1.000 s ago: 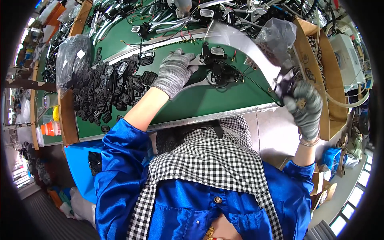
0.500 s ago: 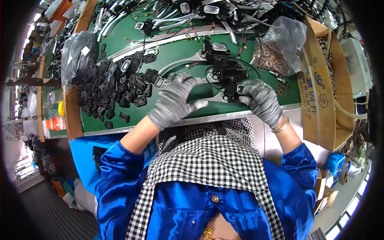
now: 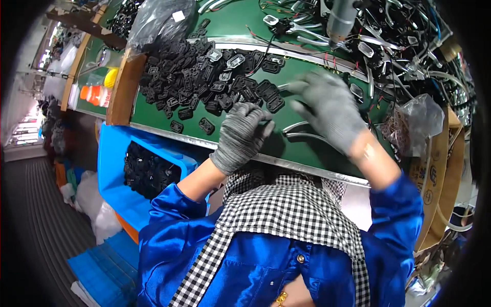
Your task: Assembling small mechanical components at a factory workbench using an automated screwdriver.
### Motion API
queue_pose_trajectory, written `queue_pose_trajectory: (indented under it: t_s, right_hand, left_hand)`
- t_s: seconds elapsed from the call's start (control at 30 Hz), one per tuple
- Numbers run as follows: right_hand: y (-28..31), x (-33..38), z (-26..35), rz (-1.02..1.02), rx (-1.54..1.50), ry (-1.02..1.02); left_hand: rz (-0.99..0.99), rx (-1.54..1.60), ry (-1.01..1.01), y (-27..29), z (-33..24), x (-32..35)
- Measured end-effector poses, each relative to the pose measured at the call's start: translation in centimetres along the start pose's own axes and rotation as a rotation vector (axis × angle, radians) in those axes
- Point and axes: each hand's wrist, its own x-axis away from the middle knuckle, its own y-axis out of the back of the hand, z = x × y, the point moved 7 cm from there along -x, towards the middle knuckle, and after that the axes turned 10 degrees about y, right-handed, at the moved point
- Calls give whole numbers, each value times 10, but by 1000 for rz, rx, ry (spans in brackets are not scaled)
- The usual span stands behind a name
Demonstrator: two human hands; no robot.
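My left hand (image 3: pixel 243 135), in a grey knit glove, rests with curled fingers on the green bench top (image 3: pixel 307 151), at the near edge of a heap of small black plastic parts (image 3: pixel 204 77). Whether it grips a part is hidden under the fingers. My right hand (image 3: pixel 327 110), also gloved and blurred, hovers with fingers spread just right of the heap, above curved grey metal strips (image 3: pixel 302 130). Nothing shows in it.
A blue bin (image 3: pixel 110 158) with more black parts sits below the bench at left. Tangled cables (image 3: pixel 409 36) and a hanging grey tool (image 3: pixel 340 20) fill the far right. A clear bag (image 3: pixel 417 120) and a cardboard box (image 3: pixel 442 174) stand at the right, and a dark bag (image 3: pixel 158 20) at the far left.
Both hands have moved left, from a wired black assembly to the heap of black parts. The right hand has opened with spread fingers. The view has swung left.
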Motion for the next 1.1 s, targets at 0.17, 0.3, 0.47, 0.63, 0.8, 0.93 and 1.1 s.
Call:
queue_pose_trajectory:
  t_s: [0.17,0.3,0.47,0.63,0.8,0.93,1.1]
  right_hand:
    - [-91,-65,-27,516,141,-153]
    - [-111,-64,-46,486,-11,-247]
    - [-90,-63,-53,127,-394,-315]
    - [-55,-52,-40,-115,-697,-389]
    - [-52,-30,-48,-154,-802,-455]
    - [-42,-12,-52,-145,-789,-570]
    - [-35,2,-49,-197,-873,-591]
  left_hand:
    - [-129,-40,156,41,41,18]
    - [-169,-137,271,72,85,24]
    - [-204,-373,439,109,133,-24]
    - [-228,-461,563,121,196,-73]
    - [-14,-647,434,102,197,-109]
    - [35,-608,455,104,207,-105]
    - [-381,-315,195,123,158,-73]
